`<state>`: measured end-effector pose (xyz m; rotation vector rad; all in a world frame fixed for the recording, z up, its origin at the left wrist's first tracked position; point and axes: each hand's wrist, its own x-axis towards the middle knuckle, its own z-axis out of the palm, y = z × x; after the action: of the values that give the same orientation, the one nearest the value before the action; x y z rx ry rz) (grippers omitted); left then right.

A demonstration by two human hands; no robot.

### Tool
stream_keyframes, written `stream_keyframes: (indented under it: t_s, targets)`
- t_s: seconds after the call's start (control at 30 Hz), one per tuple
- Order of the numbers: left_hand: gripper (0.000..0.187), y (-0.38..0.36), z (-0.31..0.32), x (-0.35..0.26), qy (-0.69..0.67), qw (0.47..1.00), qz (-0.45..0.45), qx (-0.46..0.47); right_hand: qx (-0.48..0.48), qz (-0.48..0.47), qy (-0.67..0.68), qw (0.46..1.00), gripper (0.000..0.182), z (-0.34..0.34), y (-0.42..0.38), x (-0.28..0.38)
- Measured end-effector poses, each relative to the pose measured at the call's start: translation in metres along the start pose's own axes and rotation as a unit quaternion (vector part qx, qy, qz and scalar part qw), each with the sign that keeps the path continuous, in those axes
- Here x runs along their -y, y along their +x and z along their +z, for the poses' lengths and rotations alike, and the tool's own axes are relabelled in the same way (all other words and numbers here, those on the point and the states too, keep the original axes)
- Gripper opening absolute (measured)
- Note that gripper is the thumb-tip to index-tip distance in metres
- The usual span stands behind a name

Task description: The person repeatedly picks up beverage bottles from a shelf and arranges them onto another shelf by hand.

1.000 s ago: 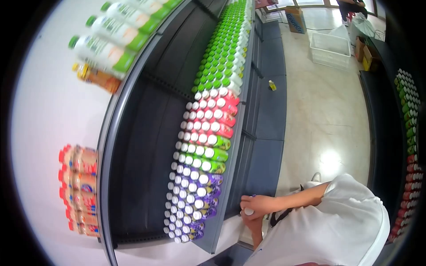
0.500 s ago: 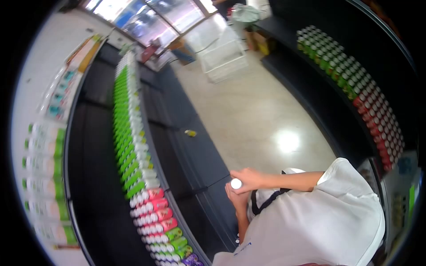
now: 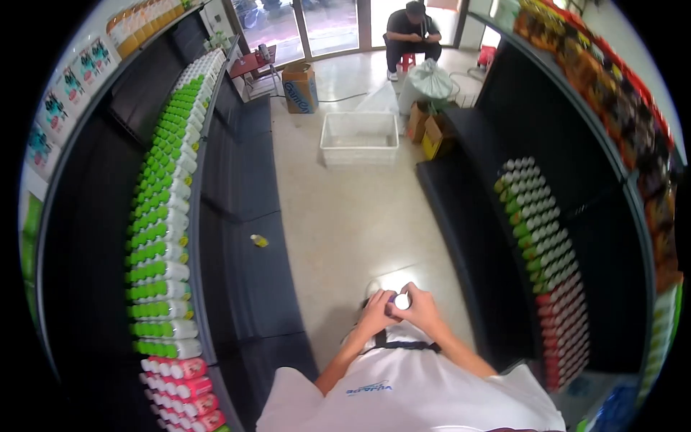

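a: while both hands meet in front of the chest, what do they hold?

b: the left hand and the right hand close together on a small purple bottle with a white round cap. the fingers wrap its body from both sides, so mostly the cap shows.

a: which way does the bottle lie?

b: its long axis points up toward the camera, cap first. it sits between the two hands, touching both, so neither hand is clearly nearer. the right thumb seems to rest at the cap, but i cannot tell this for sure.

a: and around the hands?

b: to the left is the long dark shelf with rows of green-capped white bottles, and red ones nearer. to the right is another dark shelf with white-capped bottles. far ahead on the pale floor stands a white plastic crate, and behind it a person sits on a stool.
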<state>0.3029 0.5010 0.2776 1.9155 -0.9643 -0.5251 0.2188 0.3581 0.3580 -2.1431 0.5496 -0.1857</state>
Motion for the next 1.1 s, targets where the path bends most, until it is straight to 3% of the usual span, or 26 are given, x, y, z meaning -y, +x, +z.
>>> stream_keyframes:
  t_s: [0.07,0.17,0.27,0.33,0.37,0.57,0.63,0.73,0.8,0.83,0.87,0.9,0.97,1.1]
  targets:
    - [0.07,0.044,-0.018,-0.011,-0.095,0.989,-0.033,0.109,-0.011,0.007,-0.023,1.0,0.046,-0.02,0.034,-0.007]
    - [0.07,0.1,-0.019,-0.016,-0.026,0.991,0.017,0.133,-0.141,0.05,-0.01,0.989,0.043,-0.046,0.074,-0.021]
    - [0.068,0.144,-0.023,-0.034,-0.07,0.982,0.073,0.161,-0.178,0.108,-0.047,0.977,0.042,-0.073,0.096,-0.023]
    - [0.069,0.173,-0.01,-0.032,-0.11,0.971,0.109,0.182,-0.231,0.079,-0.038,0.969,0.041,-0.081,0.109,-0.051]
    - [0.069,0.185,-0.002,-0.032,-0.105,0.97,0.108,0.19,-0.217,0.123,-0.003,0.968,0.039,-0.085,0.113,-0.072]
    - [0.07,0.242,0.049,-0.036,-0.112,0.959,0.05,0.254,-0.251,0.179,0.007,0.951,0.038,-0.106,0.139,-0.131]
    - [0.072,0.256,0.075,-0.028,-0.1,0.956,0.071,0.267,-0.245,0.222,0.024,0.944,0.041,-0.121,0.141,-0.149]
    - [0.072,0.293,0.101,-0.033,-0.1,0.945,0.072,0.302,-0.239,0.203,-0.006,0.949,0.043,-0.152,0.16,-0.17]
    - [0.069,0.321,0.125,-0.031,-0.092,0.951,0.067,0.286,-0.205,0.186,-0.042,0.96,0.043,-0.176,0.177,-0.193]
    - [0.067,0.335,0.132,-0.039,-0.09,0.954,0.046,0.283,-0.192,0.171,-0.01,0.966,0.044,-0.19,0.189,-0.203]
    - [0.067,0.346,0.15,-0.031,-0.115,0.957,0.085,0.253,-0.2,0.165,0.016,0.966,0.045,-0.208,0.203,-0.195]
    - [0.067,0.364,0.153,-0.04,-0.076,0.957,0.053,0.274,-0.194,0.153,0.022,0.969,0.045,-0.222,0.212,-0.204]
    - [0.071,0.395,0.161,-0.063,-0.094,0.96,0.051,0.257,-0.202,0.152,-0.042,0.967,0.043,-0.253,0.232,-0.217]
    - [0.067,0.451,0.185,-0.095,-0.137,0.967,0.049,0.21,-0.202,0.215,-0.04,0.954,0.038,-0.303,0.271,-0.235]
